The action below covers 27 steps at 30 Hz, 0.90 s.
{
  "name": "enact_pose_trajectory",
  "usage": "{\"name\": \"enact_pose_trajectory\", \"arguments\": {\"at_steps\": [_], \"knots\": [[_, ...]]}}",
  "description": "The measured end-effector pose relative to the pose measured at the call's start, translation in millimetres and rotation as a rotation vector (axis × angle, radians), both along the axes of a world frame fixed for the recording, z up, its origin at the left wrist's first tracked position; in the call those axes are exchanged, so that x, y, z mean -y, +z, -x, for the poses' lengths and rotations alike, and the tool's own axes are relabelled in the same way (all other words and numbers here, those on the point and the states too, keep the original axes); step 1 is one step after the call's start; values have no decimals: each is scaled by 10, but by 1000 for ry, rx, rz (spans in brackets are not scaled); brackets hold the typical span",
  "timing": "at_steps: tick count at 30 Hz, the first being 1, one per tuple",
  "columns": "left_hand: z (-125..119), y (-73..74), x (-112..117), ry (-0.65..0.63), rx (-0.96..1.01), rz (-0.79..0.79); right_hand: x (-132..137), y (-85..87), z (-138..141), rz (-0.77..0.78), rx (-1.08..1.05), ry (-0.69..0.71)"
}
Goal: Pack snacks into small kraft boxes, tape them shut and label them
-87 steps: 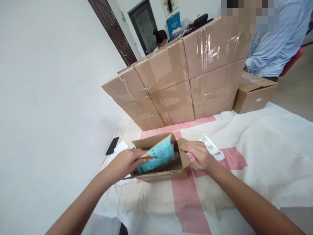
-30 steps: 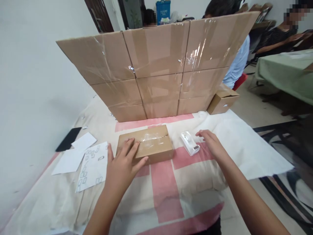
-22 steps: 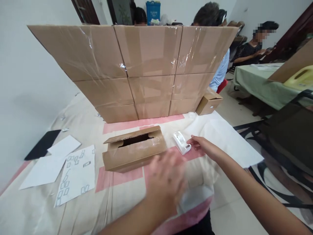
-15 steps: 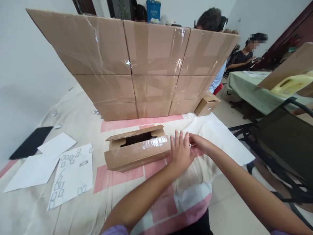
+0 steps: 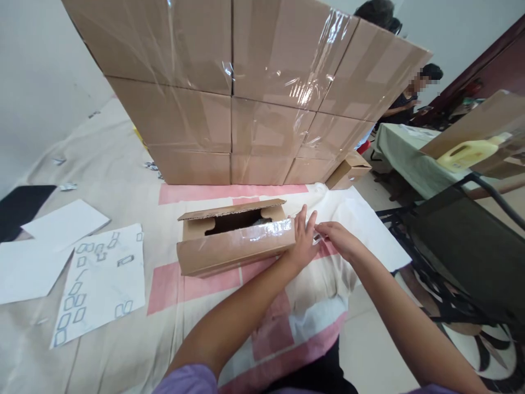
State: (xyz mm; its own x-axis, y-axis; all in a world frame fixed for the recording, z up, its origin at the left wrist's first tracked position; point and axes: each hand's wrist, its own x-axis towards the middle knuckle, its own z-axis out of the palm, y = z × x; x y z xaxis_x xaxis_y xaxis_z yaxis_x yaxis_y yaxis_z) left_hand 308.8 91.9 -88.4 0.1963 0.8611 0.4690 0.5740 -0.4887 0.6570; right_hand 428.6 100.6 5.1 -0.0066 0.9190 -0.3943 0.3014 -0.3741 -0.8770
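Currently, from the head view, both my hands meet near the near edge of the cloth-covered table [image 5: 264, 328], a little right of its middle. My left hand [image 5: 304, 245] lies with its fingers spread upward, over a white tape dispenser [image 5: 316, 239] of which only a sliver shows. My right hand [image 5: 340, 238] comes in from the right, fingertips drawn together right at the dispenser; I cannot tell whether that grip is pinching tape, the dispenser itself or nothing.

The dispenser sits just beside the right end of a cardboard box [image 5: 229, 251], which lies lengthwise along the near edge. Its lid flap [image 5: 232, 209] is ajar over a dark slot, and shiny clear tape [image 5: 268, 231] runs along the front flap.

Toward the left edge lie a sheet drawn with small rectangles [image 5: 100, 273], two blank white sheets [image 5: 68, 219] overlapping, and a flat black object [image 5: 22, 210]. A taped wall of cartons [image 5: 262, 128] stands toward the far edge, with a small carton [image 5: 346, 172] at its right end. Past the right edge is a dark chair [image 5: 459, 241].
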Motion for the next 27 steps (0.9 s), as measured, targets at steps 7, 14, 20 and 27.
{"name": "enact_pose_trajectory", "arguments": {"at_steps": [7, 14, 20, 27], "knots": [[14, 43, 16, 3, 34, 7, 431, -164, -91, -48, -44, -102], [25, 96, 29, 9, 26, 46, 475, -372, -52, -52, -166, -135], [15, 91, 28, 19, 18, 40, 494, -441, -37, -98, -259, -140], [48, 102, 39, 28, -41, -3, 501, -531, -52, -129, -309, -163]]}}
